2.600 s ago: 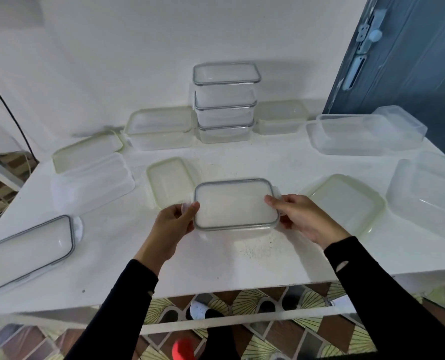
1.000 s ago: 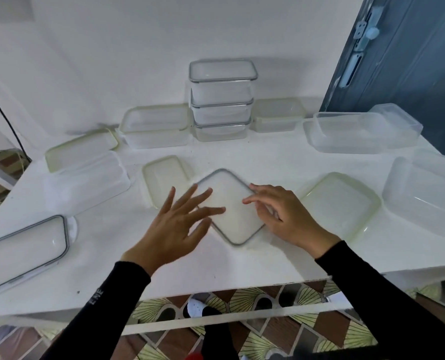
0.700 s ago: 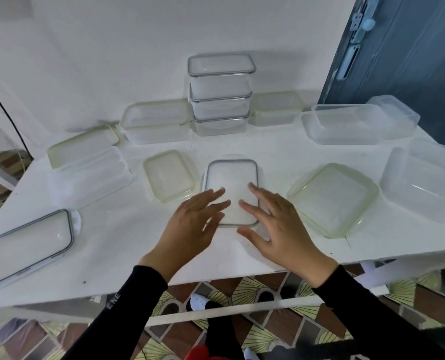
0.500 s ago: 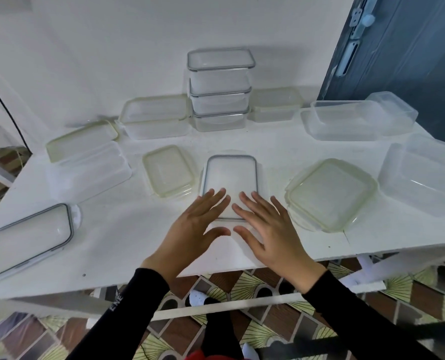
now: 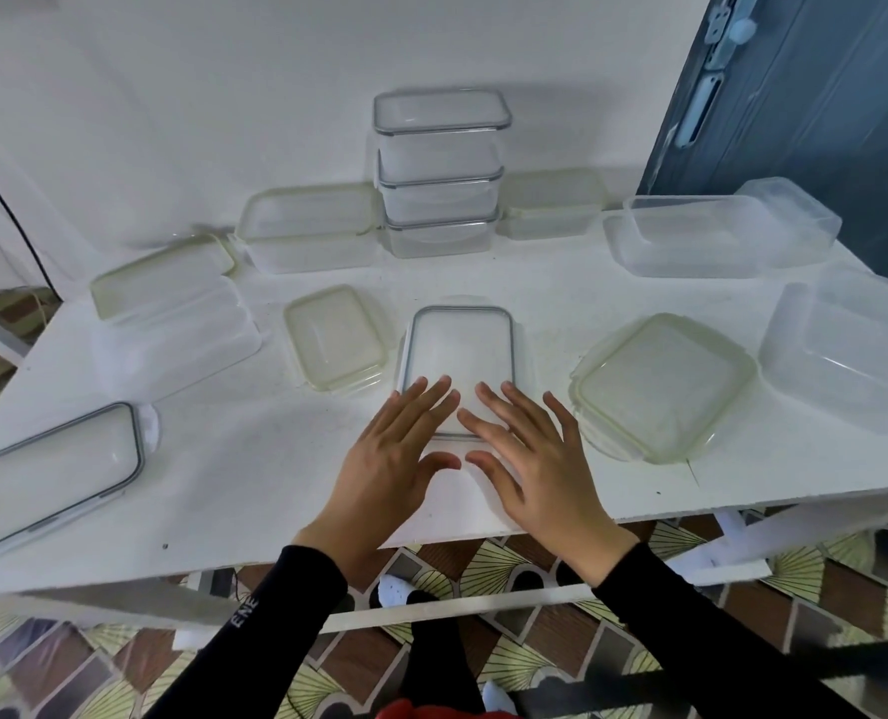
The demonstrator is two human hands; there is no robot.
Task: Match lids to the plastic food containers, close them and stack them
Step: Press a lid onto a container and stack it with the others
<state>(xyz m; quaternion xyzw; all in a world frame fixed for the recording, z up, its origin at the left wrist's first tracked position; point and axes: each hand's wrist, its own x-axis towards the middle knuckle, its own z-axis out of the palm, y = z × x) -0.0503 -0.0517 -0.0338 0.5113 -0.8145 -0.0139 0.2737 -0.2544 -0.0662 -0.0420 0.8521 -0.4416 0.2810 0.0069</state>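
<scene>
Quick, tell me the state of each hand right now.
Left hand: open, straight fingers resting on the near end of the grey-rimmed lid.
Right hand: open, fingers flat on the same lid.

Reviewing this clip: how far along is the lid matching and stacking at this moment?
Done: three closed grey-rimmed containers stand stacked at the back. In hand: left hand and right hand press flat on the near end of a grey-rimmed lid, apparently seating it on its container. Left: the small yellowish lid, the square yellowish lid and the open containers at the right lie unmatched.
</scene>
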